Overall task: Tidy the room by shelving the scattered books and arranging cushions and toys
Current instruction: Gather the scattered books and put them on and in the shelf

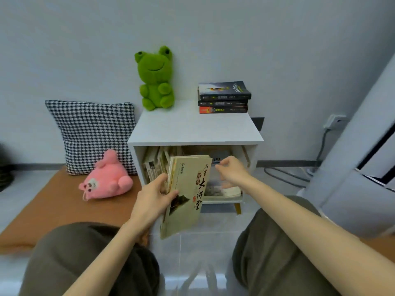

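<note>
Beige book [188, 195] is in your left hand [155, 196], just in front of the shelf unit's [192, 127] open compartment. The opening lies ahead and slightly right of that hand.

Book's long axis runs near upright, top leaning toward the opening, titled cover facing right.

Left hand grasps it at the lower left edge: thumb across the cover, fingers behind.

Right hand [232, 170] is further forward, at the compartment mouth, just right of the book's top corner. Its fingers are loosely curled, with nothing visible in them.

Upright books [154, 165] fill the compartment's left part. A flat book [224, 191] lies low on the right, beneath your right hand. Whether they touch cannot be told.

Judgement: the slot is the gap between the upright row and your right hand. Your left hand carries the book in, axis kept upright.
</note>
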`<state>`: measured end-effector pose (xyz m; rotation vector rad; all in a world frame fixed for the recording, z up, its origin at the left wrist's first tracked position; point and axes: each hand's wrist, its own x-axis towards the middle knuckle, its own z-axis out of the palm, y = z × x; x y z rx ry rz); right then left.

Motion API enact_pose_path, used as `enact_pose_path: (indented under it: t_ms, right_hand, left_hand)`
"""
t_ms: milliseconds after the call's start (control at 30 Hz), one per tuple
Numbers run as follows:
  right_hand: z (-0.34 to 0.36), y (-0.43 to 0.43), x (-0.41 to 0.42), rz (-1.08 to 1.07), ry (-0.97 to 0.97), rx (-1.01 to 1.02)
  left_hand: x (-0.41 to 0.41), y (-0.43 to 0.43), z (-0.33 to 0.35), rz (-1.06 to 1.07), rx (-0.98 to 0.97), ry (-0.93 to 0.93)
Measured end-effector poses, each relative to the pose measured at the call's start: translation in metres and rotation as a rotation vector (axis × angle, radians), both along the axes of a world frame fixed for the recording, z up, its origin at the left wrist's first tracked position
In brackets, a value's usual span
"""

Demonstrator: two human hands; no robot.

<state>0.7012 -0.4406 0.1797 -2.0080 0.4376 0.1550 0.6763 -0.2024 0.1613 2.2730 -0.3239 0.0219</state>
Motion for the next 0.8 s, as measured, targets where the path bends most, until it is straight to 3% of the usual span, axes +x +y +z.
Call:
enact_pose_path:
  t_ms: [100, 167, 433, 533, 800]
  right_hand:
    - [-0.004, 0.007, 0.004, 0.147, 0.365, 0.291]
    - [-0.007, 0.008, 0.011, 0.217, 0.483, 0.466]
    - [-0.024, 0.022, 0.038, -0.063, 0.541, 1.013]
    - [-0.032, 0.023, 0.041, -0.114, 0.564, 1.047]
    - [-0.033, 0.02, 0.039, -0.257, 0.464, 0.871]
  left_hand:
    - [0.006, 0.006, -0.01, 0.005, 0.156, -0.055]
    - [0.013, 0.008, -0.013, -0.036, 0.248, -0.088]
    - [0.047, 0.015, -0.024, -0.257, 0.331, -0.064]
    - [0.057, 0.014, -0.027, -0.367, 0.384, -0.072]
    - [0.073, -0.005, -0.037, -0.497, 0.401, -0.058]
